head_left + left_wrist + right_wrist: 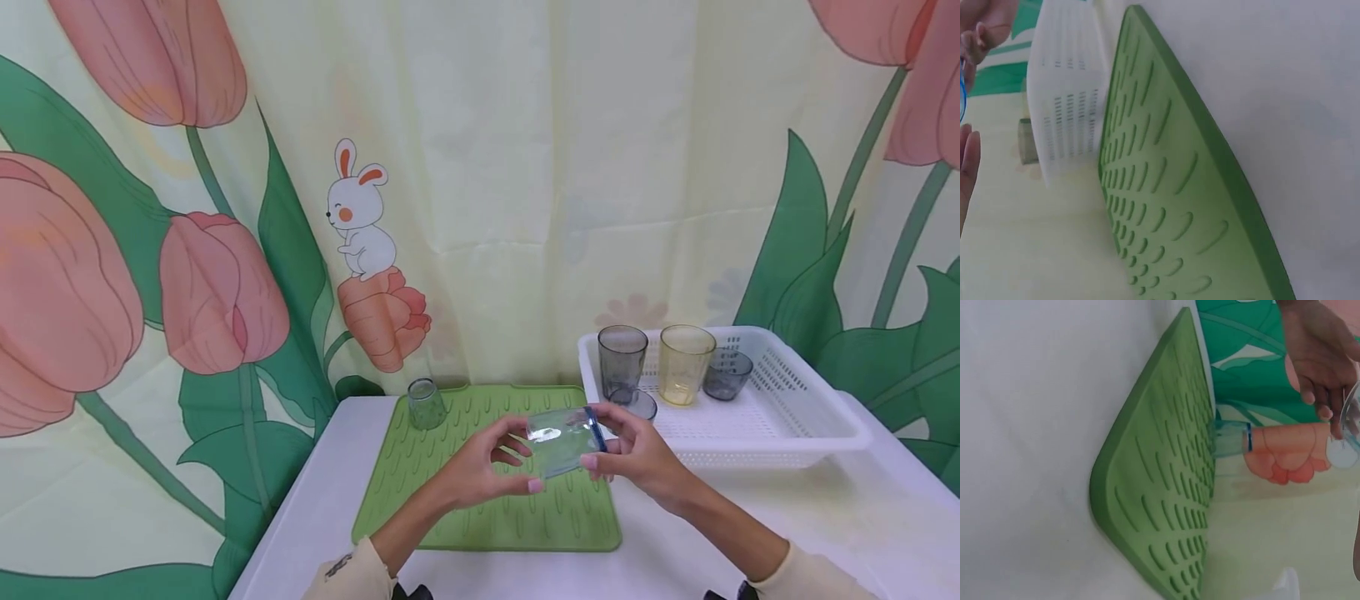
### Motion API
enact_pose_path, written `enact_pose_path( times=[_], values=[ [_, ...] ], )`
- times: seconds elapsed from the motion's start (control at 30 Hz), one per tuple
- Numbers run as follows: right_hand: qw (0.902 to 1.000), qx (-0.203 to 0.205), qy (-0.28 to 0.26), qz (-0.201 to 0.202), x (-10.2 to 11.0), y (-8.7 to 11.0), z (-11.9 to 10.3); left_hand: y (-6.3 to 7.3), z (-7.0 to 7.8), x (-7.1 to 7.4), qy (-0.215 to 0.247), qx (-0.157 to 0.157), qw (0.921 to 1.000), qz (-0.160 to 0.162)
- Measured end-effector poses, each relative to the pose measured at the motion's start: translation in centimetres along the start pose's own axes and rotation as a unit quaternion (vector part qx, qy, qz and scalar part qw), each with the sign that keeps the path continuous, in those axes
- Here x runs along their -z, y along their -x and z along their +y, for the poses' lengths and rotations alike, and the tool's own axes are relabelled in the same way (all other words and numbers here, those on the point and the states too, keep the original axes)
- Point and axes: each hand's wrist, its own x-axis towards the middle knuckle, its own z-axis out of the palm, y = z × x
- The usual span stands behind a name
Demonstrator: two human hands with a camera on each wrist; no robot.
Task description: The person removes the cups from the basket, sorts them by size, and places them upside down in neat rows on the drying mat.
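A clear drinking glass (566,442) with a blue rim lies tilted on its side between both hands, above the green drying mat (491,521). My right hand (637,454) grips it at the blue rim, thumb in front and fingers behind. At the opposite end, my left hand (483,467) curls its fingers round the base, thumb tip at the lower corner. Another small clear glass (427,406) stands on the mat's far left corner; the right wrist view also shows this blue-edged glass (1232,437). Only part of the held glass (1352,415) appears there.
A white perforated basket (780,425) stands at the back right. Inside are a tall grey glass (622,358), a yellow glass (684,367), a short grey glass (727,375) and another glass partly hidden by the right hand. A tulip-print curtain (487,167) hangs behind the white table (300,542).
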Motion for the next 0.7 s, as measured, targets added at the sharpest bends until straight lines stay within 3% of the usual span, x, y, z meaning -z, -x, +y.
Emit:
enact_pose_path(
  times=[0.13,0.3,0.7],
  values=[
    [0.9998,0.017,0.009,0.009,-0.4,-0.4,0.1,0.9,-0.6,0.5,-0.014,0.014,0.9998,0.003],
    [0.9976,0.019,0.058,0.032,-0.7,-1.0,0.3,2.4,-2.0,1.5,-0.036,0.025,0.9989,0.016],
    [0.9887,-0.032,0.123,0.081,-1.1,-2.7,1.0,6.4,-5.4,4.5,-0.079,0.079,0.9926,0.048]
  ],
)
